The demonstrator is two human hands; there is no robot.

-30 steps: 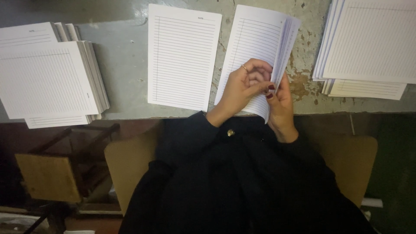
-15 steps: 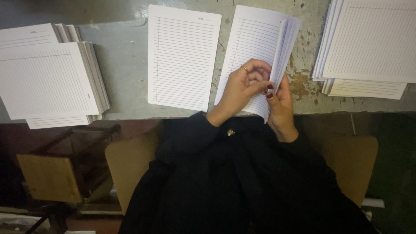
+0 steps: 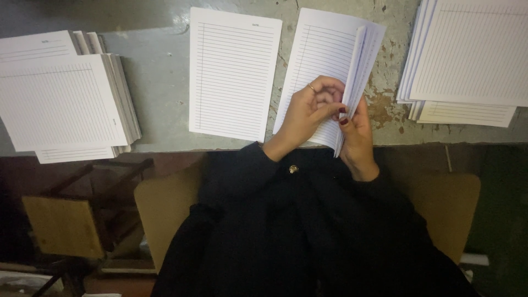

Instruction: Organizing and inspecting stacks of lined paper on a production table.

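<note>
A sheaf of white lined sheets (image 3: 324,60) lies in front of me on the grey worn table (image 3: 159,82). My right hand (image 3: 356,132) grips the sheaf's lower right edge and lifts several sheets up on their side. My left hand (image 3: 309,110), with a ring on one finger, rests on the flat page below and its fingertips pinch at the raised sheets' edges. Black sleeves cover both my arms.
A single lined sheet (image 3: 234,71) lies left of the sheaf. A thick pile of lined paper (image 3: 60,99) sits at the far left, another pile (image 3: 467,55) at the right. Below the table edge are a tan chair seat (image 3: 445,214) and a wooden stool (image 3: 60,225).
The fingers of both hands have shifted slightly on the raised sheets' edges. The sheaf and the piles have stayed put.
</note>
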